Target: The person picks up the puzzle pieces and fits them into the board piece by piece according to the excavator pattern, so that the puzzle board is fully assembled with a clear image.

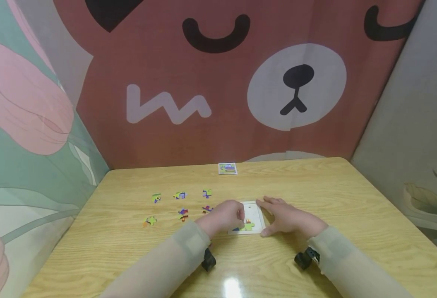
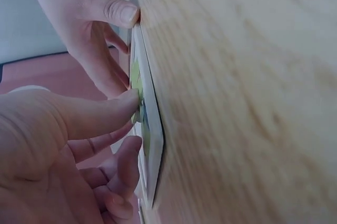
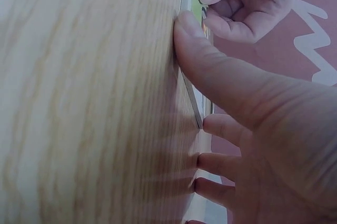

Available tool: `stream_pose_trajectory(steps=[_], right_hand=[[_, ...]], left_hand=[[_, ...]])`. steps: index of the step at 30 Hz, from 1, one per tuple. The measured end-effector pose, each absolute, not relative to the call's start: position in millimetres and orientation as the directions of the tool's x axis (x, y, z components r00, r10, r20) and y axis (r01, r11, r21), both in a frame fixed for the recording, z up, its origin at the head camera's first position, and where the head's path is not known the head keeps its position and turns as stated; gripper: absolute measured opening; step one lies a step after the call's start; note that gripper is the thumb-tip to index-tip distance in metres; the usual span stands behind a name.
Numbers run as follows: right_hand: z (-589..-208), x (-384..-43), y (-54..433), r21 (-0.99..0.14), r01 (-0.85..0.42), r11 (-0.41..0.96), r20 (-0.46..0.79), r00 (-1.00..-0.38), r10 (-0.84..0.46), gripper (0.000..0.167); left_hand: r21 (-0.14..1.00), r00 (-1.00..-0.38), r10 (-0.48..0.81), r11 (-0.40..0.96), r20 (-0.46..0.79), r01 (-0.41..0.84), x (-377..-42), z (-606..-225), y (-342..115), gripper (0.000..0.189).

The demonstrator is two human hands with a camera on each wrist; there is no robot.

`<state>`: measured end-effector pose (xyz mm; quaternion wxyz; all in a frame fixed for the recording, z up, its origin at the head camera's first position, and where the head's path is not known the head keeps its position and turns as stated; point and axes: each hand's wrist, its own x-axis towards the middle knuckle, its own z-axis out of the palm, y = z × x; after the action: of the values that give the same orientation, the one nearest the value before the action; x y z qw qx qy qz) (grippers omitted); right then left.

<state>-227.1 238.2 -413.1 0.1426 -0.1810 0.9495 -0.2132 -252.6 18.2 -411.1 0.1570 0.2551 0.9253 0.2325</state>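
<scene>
A white puzzle tray (image 1: 255, 212) lies on the table between both hands, with a few coloured pieces along its near side. My left hand (image 1: 224, 215) bends over the tray's left part. Its thumb and forefinger pinch a green puzzle piece (image 2: 138, 109) down at the tray, close against the pieces there. My right hand (image 1: 287, 216) rests at the tray's right edge with fingers spread. The right thumb (image 3: 192, 29) presses at the near corner, and the other fingers reach along the far right side, tips on the tabletop.
Several loose puzzle pieces, among them a green and orange one (image 1: 151, 221) and a green and purple one (image 1: 207, 193), lie scattered left of the tray. A small printed picture card (image 1: 227, 168) lies at the table's back edge. Behind the wooden table (image 1: 315, 178) hangs a bear-patterned curtain (image 1: 166, 145).
</scene>
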Motion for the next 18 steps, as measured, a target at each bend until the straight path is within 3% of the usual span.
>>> stream_pose_trajectory(steps=[11,18], right_hand=[[-412.6,-225.6,236.5,-0.456,-0.276,0.846,-0.199,-0.895,-0.399,0.1],[-412.3,-225.4,236.3,-0.457,-0.27,0.848,-0.201,-0.897,-0.394,0.1]], left_hand=[[0.391,-0.883,0.432,0.856,-0.183,0.337,-253.5,-398.8,20.3,0.043],[0.326,-0.893,0.391,0.893,-0.223,0.31,-258.1,-397.3,26.3,0.074]])
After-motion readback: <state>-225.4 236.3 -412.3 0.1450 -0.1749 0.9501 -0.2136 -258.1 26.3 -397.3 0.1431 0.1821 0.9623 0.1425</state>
